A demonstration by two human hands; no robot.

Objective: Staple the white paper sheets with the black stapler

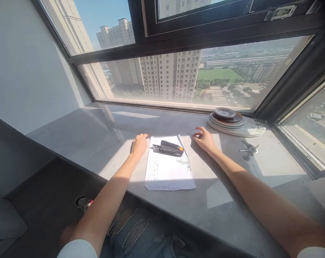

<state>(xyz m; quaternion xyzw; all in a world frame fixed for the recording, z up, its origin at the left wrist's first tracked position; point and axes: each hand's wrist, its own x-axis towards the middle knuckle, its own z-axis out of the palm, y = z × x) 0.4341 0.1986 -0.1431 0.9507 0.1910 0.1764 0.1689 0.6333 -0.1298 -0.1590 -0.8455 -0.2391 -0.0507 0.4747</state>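
Stapler (pixel 174 150): lies on papers (pixel 170 175), I think as weight.
Left hand (pixel 140 144): beside them; its grip I cannot tell.
Right hand (pixel 204 139): loosely spread, empty.

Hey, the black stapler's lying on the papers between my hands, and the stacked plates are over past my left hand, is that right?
Not quite. The head view shows the stacked plates over past your right hand. The black stapler is lying on the papers between your hands, as you said.
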